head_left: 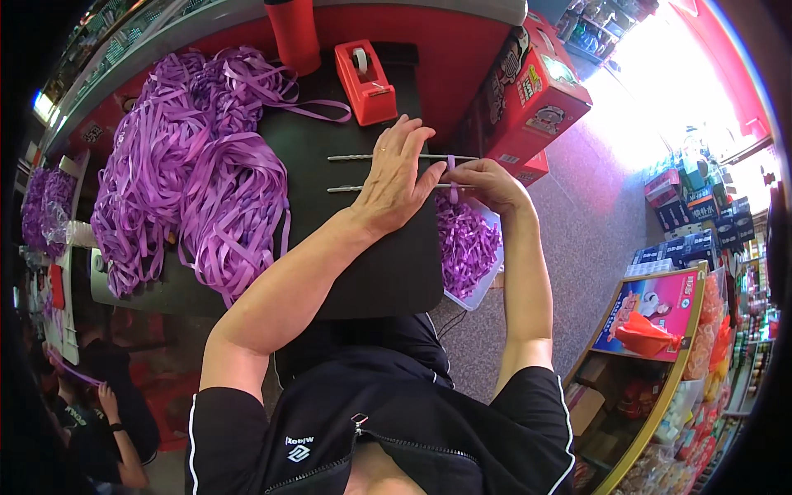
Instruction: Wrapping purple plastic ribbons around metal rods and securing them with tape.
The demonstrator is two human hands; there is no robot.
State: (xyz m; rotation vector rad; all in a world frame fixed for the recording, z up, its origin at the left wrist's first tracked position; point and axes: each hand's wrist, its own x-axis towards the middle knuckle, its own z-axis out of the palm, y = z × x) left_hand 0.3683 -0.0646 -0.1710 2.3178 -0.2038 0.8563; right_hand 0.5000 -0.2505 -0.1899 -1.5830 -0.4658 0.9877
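Observation:
Two thin metal rods (345, 189) run side by side, left to right, over the right part of the dark table. A narrow purple ribbon (451, 163) spans both rods near their right ends. My right hand (492, 180) is closed there, fingertips pinching at the ribbon. Across the middle of the rods lies my left hand (394, 177), its fingers stretched out and its thumb reaching toward my right fingertips. Whether the left palm touches the rods is hidden. Below my right hand, a clear plastic bin (469, 301) holds many short purple ribbon pieces (466, 256).
A large heap of purple ribbon loops (190, 165) covers the left of the dark table (371, 280). Behind the rods sit a red tape dispenser (367, 87) and a red cylinder (294, 37). Red cartons (536, 99) stand at the right. Another person's hand (108, 403) shows at lower left.

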